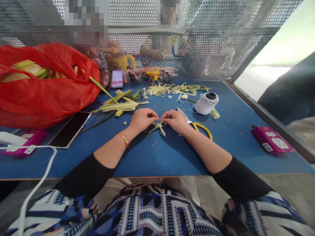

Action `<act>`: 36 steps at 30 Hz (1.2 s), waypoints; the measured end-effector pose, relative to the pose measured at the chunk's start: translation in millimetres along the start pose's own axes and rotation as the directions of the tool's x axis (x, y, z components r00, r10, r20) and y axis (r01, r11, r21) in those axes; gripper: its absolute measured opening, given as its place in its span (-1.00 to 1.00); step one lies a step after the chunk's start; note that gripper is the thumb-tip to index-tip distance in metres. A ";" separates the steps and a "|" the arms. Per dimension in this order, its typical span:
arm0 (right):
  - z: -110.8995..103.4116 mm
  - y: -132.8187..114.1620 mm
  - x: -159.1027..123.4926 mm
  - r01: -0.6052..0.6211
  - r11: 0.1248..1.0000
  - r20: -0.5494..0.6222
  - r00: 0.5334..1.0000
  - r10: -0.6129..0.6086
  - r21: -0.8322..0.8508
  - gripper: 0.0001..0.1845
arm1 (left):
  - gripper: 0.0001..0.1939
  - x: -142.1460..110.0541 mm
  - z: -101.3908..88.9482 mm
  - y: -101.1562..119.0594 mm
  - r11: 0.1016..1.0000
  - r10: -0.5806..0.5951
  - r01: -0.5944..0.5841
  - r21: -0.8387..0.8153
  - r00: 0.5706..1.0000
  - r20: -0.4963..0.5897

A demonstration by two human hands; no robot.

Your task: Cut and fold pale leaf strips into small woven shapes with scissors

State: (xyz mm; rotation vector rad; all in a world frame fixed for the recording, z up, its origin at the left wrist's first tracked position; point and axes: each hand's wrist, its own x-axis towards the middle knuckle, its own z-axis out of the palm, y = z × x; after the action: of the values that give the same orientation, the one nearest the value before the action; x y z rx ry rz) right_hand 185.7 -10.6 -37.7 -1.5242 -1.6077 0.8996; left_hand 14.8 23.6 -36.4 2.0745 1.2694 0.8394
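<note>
A small knotted piece of plant husk (158, 126), pale with green strands, lies on the blue table between my hands. My left hand (144, 119) is closed in a pinch at its upper left, and my right hand (174, 120) pinches close by at its upper right. Whatever is between the fingertips is too fine to make out. Scissors with yellow handles (201, 127) lie partly under my right wrist. Beyond them a cone of white thread (206, 103) stands on the table, its thread trailing left. Long husk strips (120, 105) lie beyond my left hand.
A red plastic bag (49, 95) of husks fills the left side, with a dark tablet-like device (71, 129) beside it. Husk scraps (172, 89) lie along the back before a perforated metal screen (206, 49). A magenta packet (272, 140) sits at right; a white cable (46, 170) hangs at left.
</note>
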 end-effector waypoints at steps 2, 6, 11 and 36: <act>-2.0 -1.2 -0.1 -0.005 1.000 0.021 1.000 0.005 -0.023 -0.92 | -0.96 1.0 -1.2 -0.4 1.000 -0.018 0.018 -0.004 1.000 0.012; -6.8 -4.9 -1.1 -0.001 0.993 0.081 0.997 0.011 -0.116 -0.91 | -0.96 2.3 -2.0 -1.7 0.999 -0.053 0.052 0.015 0.998 0.021; -13.4 -6.1 -1.7 0.050 0.964 0.192 0.981 0.001 -0.261 -0.81 | -0.92 2.1 -4.0 -1.4 0.979 -0.128 0.126 0.162 0.992 0.006; 3.3 2.8 3.7 -0.096 0.922 0.261 0.965 -0.006 0.376 -0.91 | -0.86 6.1 -4.2 -6.2 0.991 -0.107 0.105 -0.083 0.994 -0.015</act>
State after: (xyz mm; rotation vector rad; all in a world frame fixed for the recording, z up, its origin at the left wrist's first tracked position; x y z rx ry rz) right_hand 184.0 -6.8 -41.6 -1.2069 -1.4598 1.3982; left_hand 10.4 32.2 -36.8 1.9213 1.3207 0.8508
